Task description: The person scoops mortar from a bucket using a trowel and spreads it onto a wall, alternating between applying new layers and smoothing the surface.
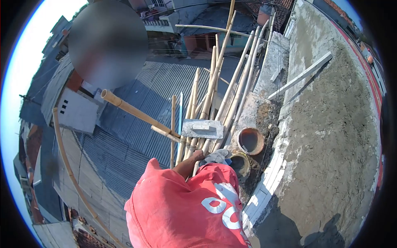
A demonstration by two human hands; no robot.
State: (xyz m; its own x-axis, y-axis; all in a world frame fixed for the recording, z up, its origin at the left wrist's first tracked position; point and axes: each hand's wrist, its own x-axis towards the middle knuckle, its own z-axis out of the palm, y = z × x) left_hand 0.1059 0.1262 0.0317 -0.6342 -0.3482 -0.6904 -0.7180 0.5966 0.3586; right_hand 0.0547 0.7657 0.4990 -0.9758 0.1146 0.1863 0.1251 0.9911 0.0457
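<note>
My left hand (196, 156) reaches out past my red shirt (178, 206), its fingers curled closed by the bamboo poles (205, 99). What it grips, if anything, I cannot make out. Beside it lies a grey, crumpled-looking piece (217, 156), partly covered by the shirt. Just beyond, a plastering float (202, 128) with a grey-smeared board and handle rests across the poles. To the right stand a bucket (251, 141) with greyish liquid and a second bucket (240, 165) that seems to hold mortar. My right hand does not show.
A wall with rough, wet-looking plaster (331, 132) rises on the right, a straight batten (301, 77) leaning against it. One thick bamboo pole (136, 112) juts out left. Corrugated roofs (161, 82) lie below, and thin wires cross the far side.
</note>
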